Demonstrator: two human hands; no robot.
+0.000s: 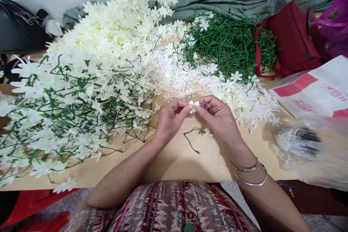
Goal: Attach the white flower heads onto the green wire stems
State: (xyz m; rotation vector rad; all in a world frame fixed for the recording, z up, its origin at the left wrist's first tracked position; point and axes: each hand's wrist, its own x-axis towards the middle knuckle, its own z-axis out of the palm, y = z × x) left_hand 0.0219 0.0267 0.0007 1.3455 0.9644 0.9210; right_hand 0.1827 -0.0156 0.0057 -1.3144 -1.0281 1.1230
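Between my two hands is a small white artificial flower (194,106), pinched from both sides just above the table. My left hand (174,116) grips its left edge with thumb and forefinger. On the other side my right hand (217,116) holds it the same way, the remaining fingers curled. A green plastic stem (191,141) with a small white tip lies on the table right below the hands. Just beyond my fingers spreads a pile of thin white stamen-like pieces (179,70), with a few loose white flowers (168,98) at its near edge.
Assembled flowers on green stems (89,105) heap on the left, behind them loose white blossoms (108,32). Green stems (228,45) pile at back right beside a red bag (295,40). A paper bag (320,87) and clear plastic bag (326,152) sit right.
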